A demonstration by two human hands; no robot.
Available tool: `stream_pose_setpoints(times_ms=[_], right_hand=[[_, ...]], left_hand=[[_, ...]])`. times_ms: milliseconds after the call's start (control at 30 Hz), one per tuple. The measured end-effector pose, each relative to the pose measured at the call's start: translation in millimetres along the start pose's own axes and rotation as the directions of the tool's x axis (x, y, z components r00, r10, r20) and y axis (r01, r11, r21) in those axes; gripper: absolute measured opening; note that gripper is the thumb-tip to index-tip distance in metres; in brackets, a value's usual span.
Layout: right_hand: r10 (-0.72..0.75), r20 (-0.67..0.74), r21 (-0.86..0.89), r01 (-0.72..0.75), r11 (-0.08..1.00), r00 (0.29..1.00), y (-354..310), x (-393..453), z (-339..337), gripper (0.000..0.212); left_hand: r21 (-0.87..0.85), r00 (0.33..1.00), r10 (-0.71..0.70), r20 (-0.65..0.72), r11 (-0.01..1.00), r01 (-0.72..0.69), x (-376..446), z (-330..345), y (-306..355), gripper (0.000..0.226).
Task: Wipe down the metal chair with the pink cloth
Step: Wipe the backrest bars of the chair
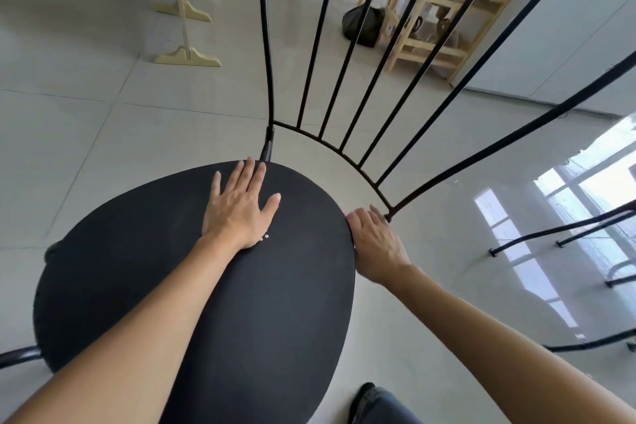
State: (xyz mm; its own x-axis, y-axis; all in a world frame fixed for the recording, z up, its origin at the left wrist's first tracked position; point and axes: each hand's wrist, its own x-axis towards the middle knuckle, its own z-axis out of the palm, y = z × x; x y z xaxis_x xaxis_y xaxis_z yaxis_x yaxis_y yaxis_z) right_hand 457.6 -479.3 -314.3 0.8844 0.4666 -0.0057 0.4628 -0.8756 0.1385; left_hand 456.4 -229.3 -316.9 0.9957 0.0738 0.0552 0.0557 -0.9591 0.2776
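Note:
The black metal chair (137, 268) fills the head view, with a round dark seat and thin upright back rods (347, 55). My left hand (239, 206) lies flat on the seat near its back edge, fingers straight and spread. My right hand (373, 244) is at the seat's right rim, fingers curled down over the edge. Only a sliver of the pink cloth (348, 218) shows between that hand and the rim; the rest is hidden under the palm.
Pale glossy floor tiles (103, 120) surround the chair. A wooden shelf unit (437, 10) and a dark bag (363, 26) stand behind the backrest. Cream wooden stand feet (187, 57) are at left. More black chair legs (568, 234) are at right. My shoe (371, 403) is below.

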Motion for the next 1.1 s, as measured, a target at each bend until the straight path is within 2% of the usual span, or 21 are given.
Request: stream_pose_setpoints(times_ms=[67, 100, 167, 233, 300, 433, 533, 600, 667, 867, 1000, 1100], right_hand=[[0.043, 0.202, -0.040, -0.035, 0.999, 0.978, -4, 20, -25, 0.020], [0.050, 0.354, -0.065, -0.028, 0.997, 0.934, -6, 31, -37, 0.012], [0.052, 0.600, -0.067, -0.014, 0.998, 0.799, -8, 47, -57, 0.013], [0.064, 0.709, -0.057, -0.034, 0.998, 0.702, -9, 53, -66, 0.012], [0.086, 0.704, -0.049, -0.072, 0.996, 0.705, -11, 50, -68, 0.011], [0.135, 0.509, -0.051, -0.127, 0.991, 0.850, -17, 39, -59, 0.021], [0.160, 0.362, -0.017, -0.165, 0.986, 0.918, -24, 31, -49, 0.019], [0.175, 0.328, -0.028, -0.175, 0.984, 0.928, -31, 29, -41, 0.025], [0.197, 0.307, -0.029, -0.198, 0.980, 0.931, -45, 29, -35, 0.017], [0.272, 0.334, -0.039, -0.275, 0.961, 0.902, -83, 42, -32, 0.018], [0.301, 0.335, -0.050, -0.302, 0.952, 0.893, -92, 56, -32, 0.017], [0.314, 0.336, -0.029, -0.323, 0.946, 0.888, -96, 63, -30, 0.017]], left_hand=[[0.000, 1.000, -0.004, 0.003, 1.000, 0.004, 0, 1, 0, 0.067], [0.003, 1.000, -0.002, 0.004, 1.000, 0.002, 1, 1, 0, 0.067], [0.003, 1.000, 0.000, 0.007, 1.000, 0.000, 1, 2, 0, 0.067], [-0.004, 1.000, 0.003, -0.006, 1.000, -0.003, 2, 3, 0, 0.067], [-0.006, 1.000, 0.008, -0.010, 1.000, -0.008, 2, 2, 0, 0.067], [-0.004, 1.000, 0.018, -0.002, 1.000, -0.018, 2, 2, -3, 0.066], [0.008, 0.999, 0.032, 0.011, 0.999, -0.032, 5, -1, -9, 0.066], [0.012, 0.998, 0.053, 0.028, 0.999, -0.053, 7, -3, -16, 0.065], [0.020, 0.995, 0.085, 0.047, 0.996, -0.086, 11, -8, -28, 0.065], [0.011, 0.983, 0.160, 0.087, 0.987, -0.161, 36, -21, -63, 0.058], [0.017, 0.985, 0.126, 0.117, 0.992, -0.129, 52, -24, -70, 0.056], [0.023, 0.992, 0.031, 0.123, 0.999, -0.034, 50, -25, -71, 0.057]])
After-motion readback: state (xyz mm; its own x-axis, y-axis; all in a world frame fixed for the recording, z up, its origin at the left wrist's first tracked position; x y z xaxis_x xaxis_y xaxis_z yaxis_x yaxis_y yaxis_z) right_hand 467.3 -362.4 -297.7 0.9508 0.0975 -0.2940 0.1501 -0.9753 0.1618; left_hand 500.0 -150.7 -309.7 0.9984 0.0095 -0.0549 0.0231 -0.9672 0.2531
